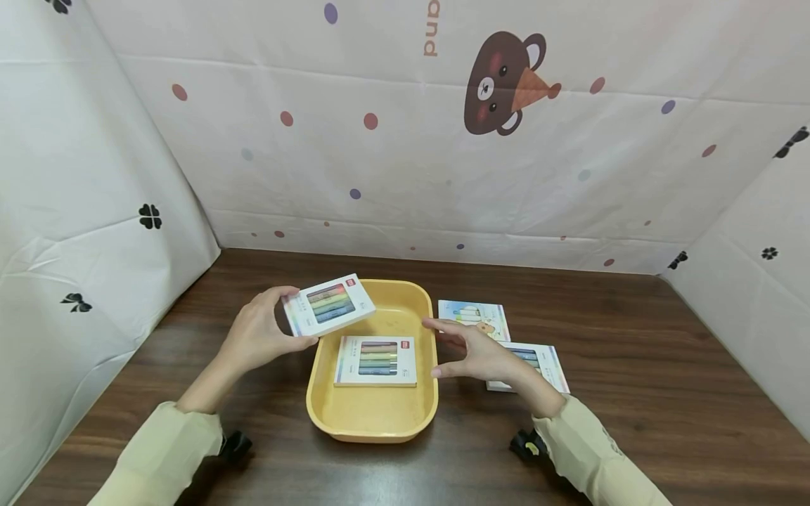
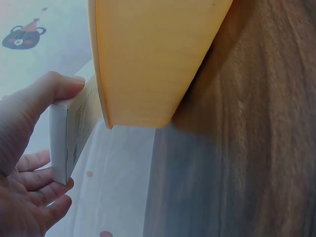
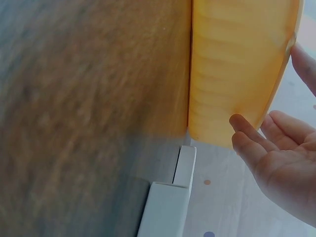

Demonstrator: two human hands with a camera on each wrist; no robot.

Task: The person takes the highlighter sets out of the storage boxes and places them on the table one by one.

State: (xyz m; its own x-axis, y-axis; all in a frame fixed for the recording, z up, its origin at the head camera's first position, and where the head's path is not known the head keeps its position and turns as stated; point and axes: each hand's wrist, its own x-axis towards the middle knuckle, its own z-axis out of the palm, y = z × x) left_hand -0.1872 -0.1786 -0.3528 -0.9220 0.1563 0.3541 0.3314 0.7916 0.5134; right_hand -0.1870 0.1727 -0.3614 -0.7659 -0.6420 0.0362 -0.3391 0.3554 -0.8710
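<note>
**Above the ten o'clock rim of the yellow, round-cornered plastic tray (image 1: 373, 411): a thin white card box with a window of coloured sticks (image 1: 329, 307), pinched at one end**

Across its short side, the thin white card box is held by the left hand (image 1: 259, 334), thumb on the near edge and fingers on the far one, at its nine o'clock end. At the tray's three o'clock rim, the right hand (image 1: 471, 351) is held wide, fingers spread and nothing gripped; whether the rim is touched cannot be told for certain.

Little weight is to be expected, with stiff edges and a smooth, perhaps slightly slippery face. The window is judged the weakest part, so the hold is best kept on the long edges and squeezed lightly; held at one end, the box could tip.

At the tray's centre, a matching white windowed box (image 1: 376, 361) is laid flat. Beyond the tray, towards two and three o'clock, a white picture-printed box (image 1: 474, 316) and a white box partly hidden by the right wrist (image 1: 552, 362) are seen on the dark brown wood-grain table (image 1: 645, 379).
</note>
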